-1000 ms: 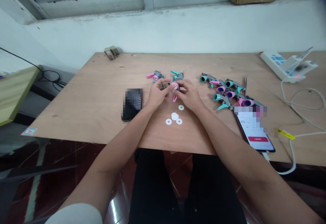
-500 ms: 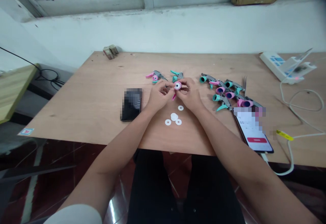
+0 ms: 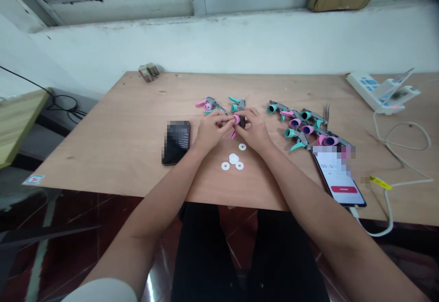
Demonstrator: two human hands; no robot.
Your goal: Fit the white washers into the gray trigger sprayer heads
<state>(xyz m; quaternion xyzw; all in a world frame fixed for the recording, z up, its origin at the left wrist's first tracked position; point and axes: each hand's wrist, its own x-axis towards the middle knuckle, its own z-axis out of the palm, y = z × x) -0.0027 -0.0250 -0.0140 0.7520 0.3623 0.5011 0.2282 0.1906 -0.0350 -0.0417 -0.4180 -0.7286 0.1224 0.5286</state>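
Note:
Above the table, both hands meet at a trigger spray head [image 3: 236,119] with a pink collar, pink trigger and dark body. My right hand [image 3: 254,130] is closed round its body. The fingers of my left hand [image 3: 213,130] are pinched at the mouth of the collar, hiding whatever is inside it. Several flat white ring washers [image 3: 239,165] lie on the table below the hands, some overlapping. Just beyond the hands are a teal spray head [image 3: 234,108] and, to the left, a small group of pink and teal spray heads [image 3: 208,106].
More pink and teal spray heads [image 3: 307,129] are piled at the right. Near them lies a phone [image 3: 344,189] on a white cable [image 3: 389,210]. A black object [image 3: 176,144], partly blurred, is left of the hands. A white power strip [image 3: 373,92] sits at the back right of the wooden table [image 3: 113,132].
The spray head's mouth, which faced me with a white ring showing in it, has turned toward the left hand. Left fingers now cover the opening.

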